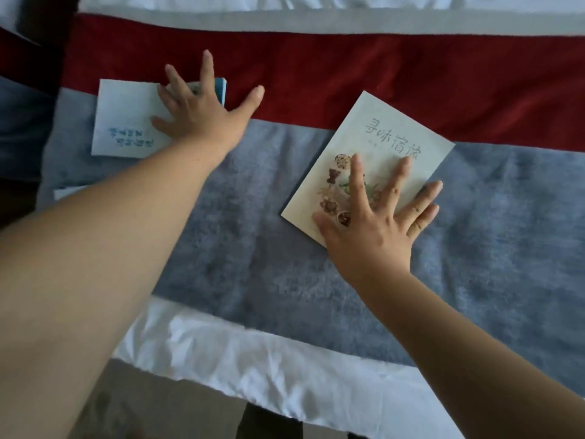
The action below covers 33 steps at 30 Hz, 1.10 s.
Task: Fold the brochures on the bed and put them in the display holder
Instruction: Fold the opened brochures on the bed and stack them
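Note:
A folded cream brochure [384, 137] with grey characters and a food picture lies tilted on the bed's grey band. My right hand [376, 223] rests flat on its lower half, fingers spread. Further left, a pale blue-white brochure [122, 122] with blue lettering lies across the grey and red bands. My left hand [202, 114] presses flat on its right part, fingers spread, and a blue edge [223, 90] shows beside the fingers. No display holder is in view.
The bed runner [253, 248] has red and grey bands over a white sheet [253, 359]. The bed's near edge runs diagonally at the bottom, with floor [164, 413] below. A white paper corner [63, 193] peeks out by my left forearm.

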Each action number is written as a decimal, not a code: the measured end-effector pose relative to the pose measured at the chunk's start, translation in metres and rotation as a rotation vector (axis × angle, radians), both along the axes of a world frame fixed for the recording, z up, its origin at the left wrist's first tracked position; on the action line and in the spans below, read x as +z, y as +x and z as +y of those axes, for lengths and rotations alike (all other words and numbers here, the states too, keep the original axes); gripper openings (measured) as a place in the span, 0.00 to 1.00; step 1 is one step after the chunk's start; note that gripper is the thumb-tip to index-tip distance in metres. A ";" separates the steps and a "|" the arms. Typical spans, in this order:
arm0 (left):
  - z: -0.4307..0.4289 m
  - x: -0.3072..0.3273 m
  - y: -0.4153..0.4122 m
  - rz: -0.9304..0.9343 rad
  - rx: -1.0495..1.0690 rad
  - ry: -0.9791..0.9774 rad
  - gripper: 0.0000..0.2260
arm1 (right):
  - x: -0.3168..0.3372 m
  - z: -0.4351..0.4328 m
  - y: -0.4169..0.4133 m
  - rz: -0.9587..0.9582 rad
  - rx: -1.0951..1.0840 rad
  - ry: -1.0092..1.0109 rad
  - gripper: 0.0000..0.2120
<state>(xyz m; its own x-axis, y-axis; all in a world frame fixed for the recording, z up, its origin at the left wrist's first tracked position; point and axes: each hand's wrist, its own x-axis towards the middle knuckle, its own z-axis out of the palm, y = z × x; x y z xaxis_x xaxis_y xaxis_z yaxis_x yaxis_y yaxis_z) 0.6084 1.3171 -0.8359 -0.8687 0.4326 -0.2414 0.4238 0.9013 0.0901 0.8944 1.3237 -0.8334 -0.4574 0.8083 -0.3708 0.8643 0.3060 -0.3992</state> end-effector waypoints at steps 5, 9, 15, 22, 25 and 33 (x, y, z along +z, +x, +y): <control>-0.012 -0.004 0.013 0.043 -0.094 0.096 0.24 | -0.004 0.003 0.001 -0.018 0.018 0.013 0.46; -0.038 0.002 0.052 -0.002 -0.322 0.281 0.12 | -0.006 0.002 -0.001 -0.025 0.032 0.024 0.44; -0.096 0.002 0.144 -0.198 -0.665 0.415 0.07 | -0.007 0.002 0.000 -0.012 0.033 0.046 0.44; -0.143 -0.004 0.161 -0.130 -0.848 0.490 0.04 | -0.007 0.012 0.008 -0.024 0.116 0.072 0.44; -0.159 -0.001 0.158 -0.134 -0.882 0.551 0.03 | -0.008 0.021 0.012 -0.038 0.196 0.091 0.45; -0.174 0.007 0.155 -0.007 -0.653 0.380 0.18 | -0.001 0.038 0.022 0.020 0.401 0.059 0.40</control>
<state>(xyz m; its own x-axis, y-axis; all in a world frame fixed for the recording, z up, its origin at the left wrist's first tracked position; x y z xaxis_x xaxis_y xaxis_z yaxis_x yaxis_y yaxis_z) 0.7633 1.1430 -0.8293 -0.4063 0.9135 0.0226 0.8592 0.3734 0.3498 0.9162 1.3615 -0.8342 -0.7474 0.5841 -0.3167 0.6640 0.6402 -0.3863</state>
